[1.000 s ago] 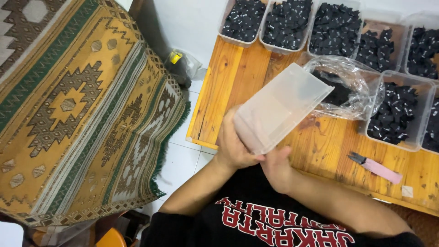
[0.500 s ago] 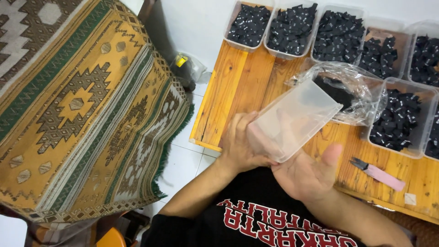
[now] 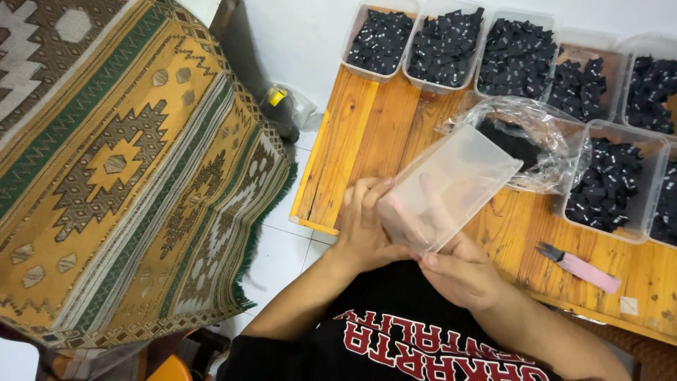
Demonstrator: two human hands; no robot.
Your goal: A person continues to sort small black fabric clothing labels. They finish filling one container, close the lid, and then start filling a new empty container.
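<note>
An empty clear plastic tub (image 3: pixel 462 176) is held tilted over the near edge of a low wooden table (image 3: pixel 367 134). My left hand (image 3: pixel 363 226) grips its lower left end with the fingers curled up against the wall. My right hand (image 3: pixel 458 271) supports it from beneath, thumb on the near rim, fingers showing through the plastic. Just behind the tub lies a crumpled clear bag (image 3: pixel 546 137) with black pieces in it.
Several clear tubs full of small black pieces (image 3: pixel 444 46) line the back and right of the table. Pink-handled snips (image 3: pixel 582 267) lie at the right near edge. A patterned woven cloth (image 3: pixel 120 176) covers furniture at left; white floor tiles (image 3: pixel 285 240) lie between.
The tub has stayed tilted in my left hand. My right hand came off it half a second ago with the palm open, and is now back under its near end.
</note>
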